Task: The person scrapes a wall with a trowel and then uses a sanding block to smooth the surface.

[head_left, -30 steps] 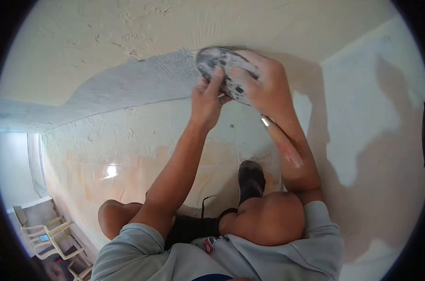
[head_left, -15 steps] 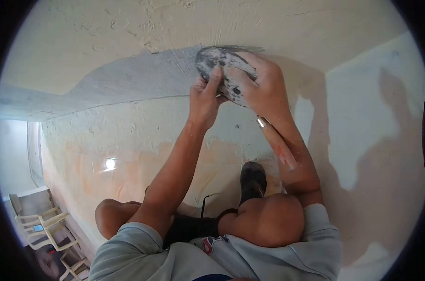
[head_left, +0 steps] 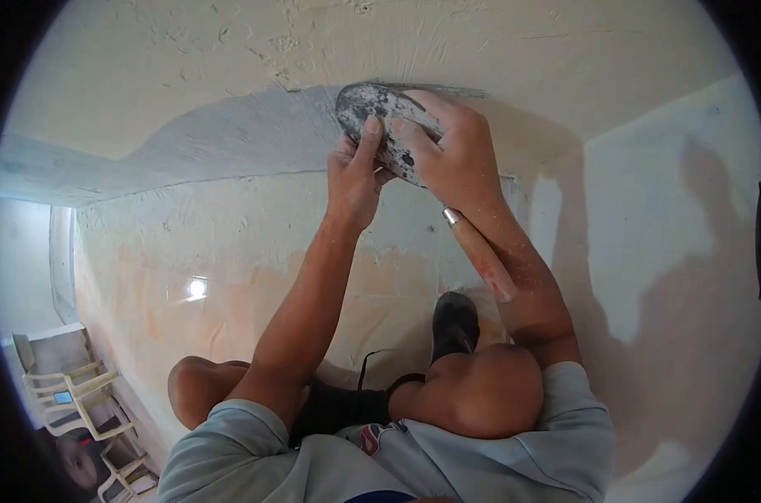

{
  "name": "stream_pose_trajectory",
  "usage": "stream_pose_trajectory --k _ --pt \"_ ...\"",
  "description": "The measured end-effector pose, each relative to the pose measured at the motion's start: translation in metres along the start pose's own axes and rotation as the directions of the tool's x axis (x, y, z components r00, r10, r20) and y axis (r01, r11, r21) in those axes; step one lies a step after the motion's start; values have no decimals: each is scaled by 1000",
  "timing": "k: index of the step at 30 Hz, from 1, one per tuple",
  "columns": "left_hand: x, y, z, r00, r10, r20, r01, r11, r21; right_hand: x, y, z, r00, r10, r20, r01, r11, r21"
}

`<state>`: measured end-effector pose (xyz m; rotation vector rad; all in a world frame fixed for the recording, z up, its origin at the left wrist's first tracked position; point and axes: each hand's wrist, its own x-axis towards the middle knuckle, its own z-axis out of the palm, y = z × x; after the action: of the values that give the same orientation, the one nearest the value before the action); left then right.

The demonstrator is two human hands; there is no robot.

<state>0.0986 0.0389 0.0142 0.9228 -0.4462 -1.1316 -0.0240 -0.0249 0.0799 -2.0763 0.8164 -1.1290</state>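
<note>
A rounded grey trowel blade (head_left: 386, 138), blotched with black and white, lies against the wall with both hands on it. My left hand (head_left: 354, 180) grips its lower left edge, thumb on the face. From the right, my right hand (head_left: 457, 147) presses the blade, its thumb on the face and its fingers along the upper edge. The trowel's wooden handle (head_left: 485, 261), with a shiny metal collar, slants down beside my right forearm. A smooth grey coat (head_left: 229, 138) stretches left from the blade, and a dark grey ridge (head_left: 447, 90) runs right from its top.
Rough cream wall (head_left: 363, 42) surrounds the grey coat. A pale side wall (head_left: 649, 210) meets it at a corner on the right. Plastic chairs (head_left: 87, 394) stand at the lower left, near a dark blurred shape. My bent knees and a dark shoe (head_left: 455, 320) are below my hands.
Both hands and the trowel have shifted a little to the left along the wall. The grip on the blade looks the same. The view has also shifted slightly.
</note>
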Motion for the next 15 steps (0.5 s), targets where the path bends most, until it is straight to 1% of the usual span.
stream_pose_trajectory --k 1,2,4,5,7,8,9,11,12,14,15 --pt "-2 2 0 1000 5 -18 -5 1000 11 -3 0 -1 999 30 32 -30 1000 -2" --pt "-4 -2 8 999 -18 -31 19 1000 21 -8 4 -8 999 42 21 -41 999 -32" --pt "-7 -15 19 995 -92 33 86 986 146 -19 3 -29 991 113 -69 -108 991 72" --pt "-9 -24 30 988 -132 78 119 981 155 -25 -3 -50 970 242 -20 -239 967 89" --pt "-20 -27 56 968 -178 174 164 982 95 -37 -3 -72 964 249 -88 -242 966 89" --pt "-19 -30 63 969 -181 171 163 980 115 -39 -4 -76 943 312 -111 -297 945 139" --pt "-17 -32 61 968 -184 172 167 980 109 -36 -5 -75 943 314 -109 -300 945 133" --pt "-8 -35 53 983 -162 84 157 985 67 -21 -5 -63 977 201 -64 -198 979 50" --pt "-4 -28 38 997 -80 10 79 995 60 -12 2 -42 994 84 -68 -91 991 -98" --pt "7 -13 -1 1000 30 -9 -30 999 -11 2 2 3 1000 -6 -18 5 999 -49" --pt "6 -4 -10 999 30 -19 -30 999 -20 4 -1 16 999 -45 -15 44 999 -24"
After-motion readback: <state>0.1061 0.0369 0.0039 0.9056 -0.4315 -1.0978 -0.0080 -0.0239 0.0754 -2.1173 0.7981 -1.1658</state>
